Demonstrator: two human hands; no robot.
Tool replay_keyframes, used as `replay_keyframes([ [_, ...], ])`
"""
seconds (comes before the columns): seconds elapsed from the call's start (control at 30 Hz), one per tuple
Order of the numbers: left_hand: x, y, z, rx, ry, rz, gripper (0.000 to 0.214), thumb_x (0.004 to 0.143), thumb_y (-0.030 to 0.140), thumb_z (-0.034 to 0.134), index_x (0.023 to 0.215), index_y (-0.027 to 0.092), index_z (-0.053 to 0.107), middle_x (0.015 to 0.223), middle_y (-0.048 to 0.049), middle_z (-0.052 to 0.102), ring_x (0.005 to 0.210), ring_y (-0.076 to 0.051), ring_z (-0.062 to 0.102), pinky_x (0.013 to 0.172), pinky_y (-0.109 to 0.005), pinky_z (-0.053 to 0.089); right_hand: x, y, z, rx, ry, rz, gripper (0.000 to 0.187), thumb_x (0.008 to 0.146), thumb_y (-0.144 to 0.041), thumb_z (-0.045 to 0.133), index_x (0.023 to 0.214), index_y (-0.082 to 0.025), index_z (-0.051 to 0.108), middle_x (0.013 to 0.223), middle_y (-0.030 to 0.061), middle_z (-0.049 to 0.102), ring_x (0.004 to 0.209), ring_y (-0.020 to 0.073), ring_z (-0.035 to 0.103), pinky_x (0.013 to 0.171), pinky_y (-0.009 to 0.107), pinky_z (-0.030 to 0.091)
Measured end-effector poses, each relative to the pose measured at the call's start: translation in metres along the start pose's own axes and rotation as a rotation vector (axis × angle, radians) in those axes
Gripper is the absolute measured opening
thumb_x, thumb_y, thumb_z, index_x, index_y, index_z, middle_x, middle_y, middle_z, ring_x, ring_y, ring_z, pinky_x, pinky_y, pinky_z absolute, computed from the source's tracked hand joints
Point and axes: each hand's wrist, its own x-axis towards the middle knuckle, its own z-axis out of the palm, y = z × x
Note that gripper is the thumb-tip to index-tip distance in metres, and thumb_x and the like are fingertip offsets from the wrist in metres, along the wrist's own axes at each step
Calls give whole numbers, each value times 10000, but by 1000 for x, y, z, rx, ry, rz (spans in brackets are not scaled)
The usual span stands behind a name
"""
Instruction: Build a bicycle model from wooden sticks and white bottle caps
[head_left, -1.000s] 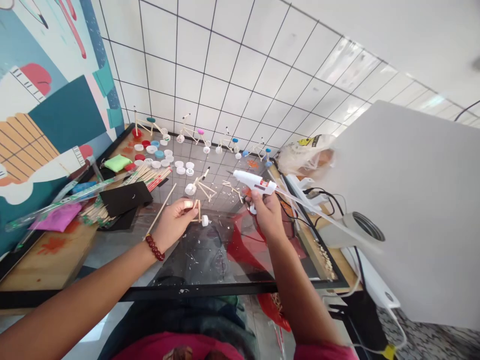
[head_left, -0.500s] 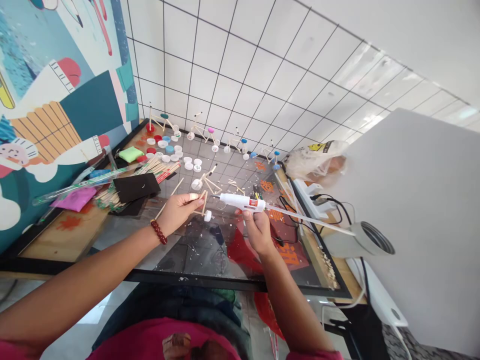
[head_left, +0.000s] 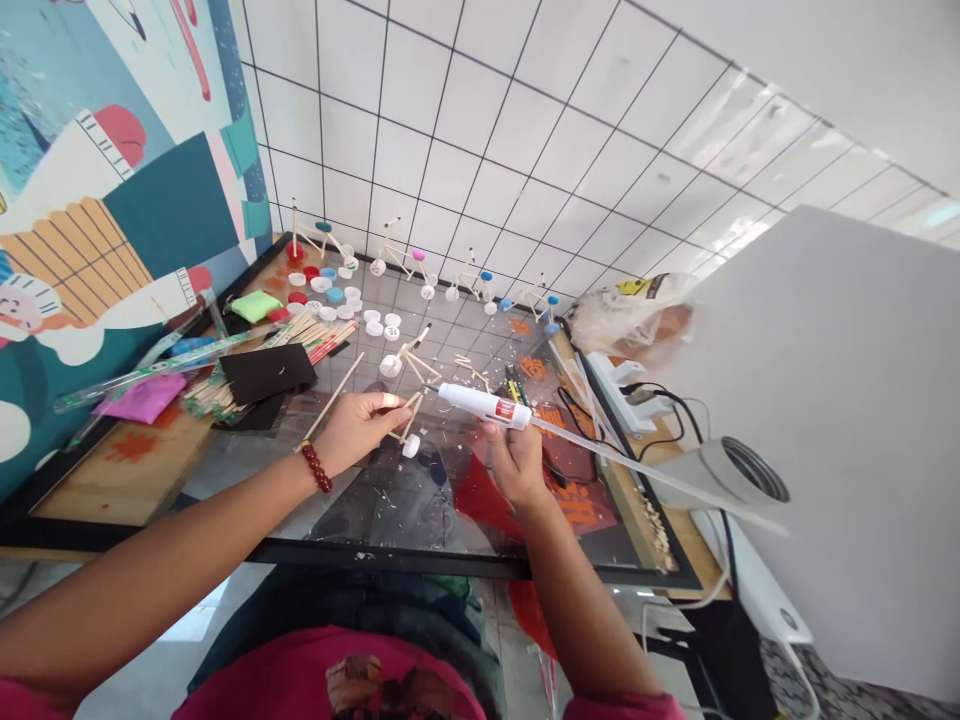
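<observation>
My left hand (head_left: 352, 432) pinches a small toothpick frame (head_left: 407, 413) with a white bottle-cap wheel (head_left: 410, 446) at its lower end. My right hand (head_left: 517, 462) grips a white hot glue gun (head_left: 484, 405), its fingers hiding the handle. A long glue stick (head_left: 637, 462) runs from the gun's rear towards the right. The gun's nozzle points left, close to the top of the toothpick frame, with no visible contact. A thin wooden skewer (head_left: 332, 400) lies behind my left hand.
A glass-topped table (head_left: 420, 555) holds toothpick bicycles (head_left: 405, 260), scattered bottle caps (head_left: 337, 300), black paper (head_left: 268, 373) and wooden sticks (head_left: 289, 345). A power strip (head_left: 619, 395) and plastic bag (head_left: 634, 315) stand right. A white board (head_left: 840, 350) blocks the right side.
The glue gun has swung left from beside my right hand, and its nozzle now sits near the toothpick frame. My hands have drawn closer together. The head view has shifted slightly.
</observation>
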Motion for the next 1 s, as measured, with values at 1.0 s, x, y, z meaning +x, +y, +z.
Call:
replay_keyframes([
  [1.0,2,-6,-1,-6,24,-30,358,771,486,709,918,172,795,821,-50,772,753,-217,705,682,-307,586,-5,6,4,-126,-35,-40,413,980,-512,404,935,-194,664,825,119,712,767,272,663,710,412,497],
])
